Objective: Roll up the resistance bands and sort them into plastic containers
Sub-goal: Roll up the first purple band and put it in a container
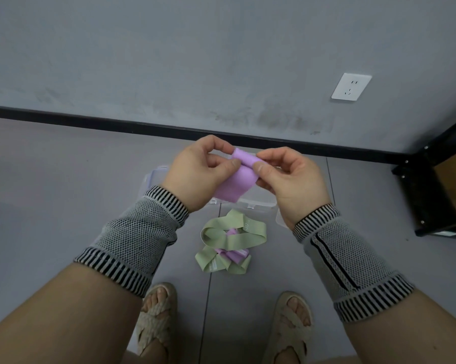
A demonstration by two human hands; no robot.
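A purple resistance band (236, 183) is held up in front of me, its top end rolled into a small coil and the rest hanging flat. My left hand (195, 172) pinches the coil's left side with thumb and fingers. My right hand (287, 179) pinches its right side. Below them on the floor lies a loose pile of green bands (229, 237) tangled with purple bands (234, 254). A clear plastic container (250, 202) sits on the floor behind my hands, mostly hidden by them.
A second clear container's edge (280, 219) shows by my right wrist. A black metal shelf (442, 190) with a cardboard box stands at the right. The grey wall with a black skirting and a white socket (350, 86) is ahead. My sandalled feet (156, 319) stand near the pile.
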